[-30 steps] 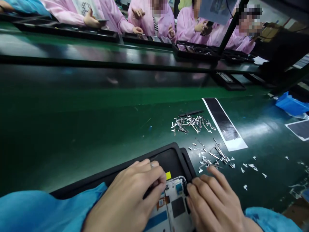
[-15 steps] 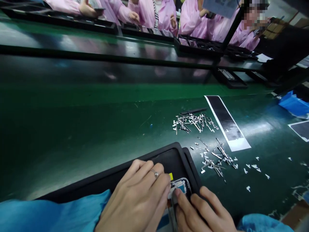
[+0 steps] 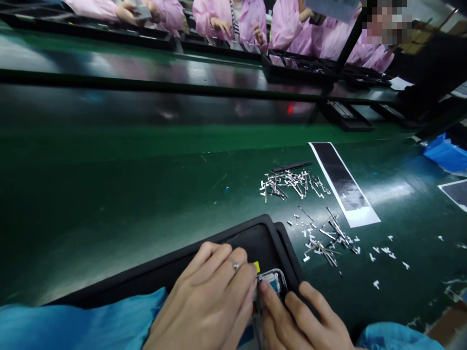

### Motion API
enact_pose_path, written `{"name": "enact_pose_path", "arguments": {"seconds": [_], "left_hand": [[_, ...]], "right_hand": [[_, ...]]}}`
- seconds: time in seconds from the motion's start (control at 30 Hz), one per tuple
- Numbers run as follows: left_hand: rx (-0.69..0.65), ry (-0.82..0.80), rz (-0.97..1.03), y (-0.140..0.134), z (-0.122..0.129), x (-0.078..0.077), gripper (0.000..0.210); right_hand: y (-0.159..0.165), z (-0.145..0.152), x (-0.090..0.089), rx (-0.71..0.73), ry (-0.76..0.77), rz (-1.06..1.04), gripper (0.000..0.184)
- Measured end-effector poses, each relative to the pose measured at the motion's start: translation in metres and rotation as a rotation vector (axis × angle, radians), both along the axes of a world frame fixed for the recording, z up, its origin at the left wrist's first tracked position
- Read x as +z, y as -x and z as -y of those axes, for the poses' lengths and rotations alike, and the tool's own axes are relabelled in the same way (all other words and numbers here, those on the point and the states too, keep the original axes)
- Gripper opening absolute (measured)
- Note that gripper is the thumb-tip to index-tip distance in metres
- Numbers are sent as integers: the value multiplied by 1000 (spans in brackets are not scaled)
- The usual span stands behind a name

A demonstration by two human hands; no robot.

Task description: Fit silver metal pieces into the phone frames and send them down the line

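A phone frame [image 3: 280,279] with a silvery rim and a blue patch inside lies tilted over the black tray [image 3: 251,224], its lower part mostly covered by my hands. My left hand [image 3: 209,296], with a ring on one finger, is closed along the frame's left side, its fingertips out of sight. From the right, my right hand [image 3: 299,318] has bent fingers on the frame, and one fingertip presses on its inside near the top. Whether a small part sits under that fingertip is hidden. A yellow tab [image 3: 257,266] shows beside my left knuckles.
Thin flex strips lie in a far pile [image 3: 294,183] and a near pile [image 3: 324,243], with white scraps [image 3: 386,252] to the right. Black tweezers [image 3: 292,166] and a black-and-white sheet [image 3: 339,177] lie behind. Co-workers in pink sleeves [image 3: 233,19] work across the bench.
My right fingertip has shifted slightly left and up on the phone frame. My left hand stays nearly still. Across the bench, co-workers' hands have moved.
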State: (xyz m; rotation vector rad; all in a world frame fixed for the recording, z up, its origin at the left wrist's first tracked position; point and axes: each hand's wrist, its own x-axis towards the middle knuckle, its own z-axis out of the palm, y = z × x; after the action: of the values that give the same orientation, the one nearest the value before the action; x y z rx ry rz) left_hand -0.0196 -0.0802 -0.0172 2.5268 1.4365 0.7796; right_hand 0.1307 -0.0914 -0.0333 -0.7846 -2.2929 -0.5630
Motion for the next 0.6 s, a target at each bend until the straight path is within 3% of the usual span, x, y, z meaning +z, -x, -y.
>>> {"name": "enact_pose_path", "arguments": {"seconds": [0.43,0.6], "left_hand": [[67,-26,85,-1,0,-7,39],[66,18,99,0,3,-5,38]], "right_hand": [[-5,2,-8,39,11,88,42],[-6,1,-4,52,86,71,45]]}}
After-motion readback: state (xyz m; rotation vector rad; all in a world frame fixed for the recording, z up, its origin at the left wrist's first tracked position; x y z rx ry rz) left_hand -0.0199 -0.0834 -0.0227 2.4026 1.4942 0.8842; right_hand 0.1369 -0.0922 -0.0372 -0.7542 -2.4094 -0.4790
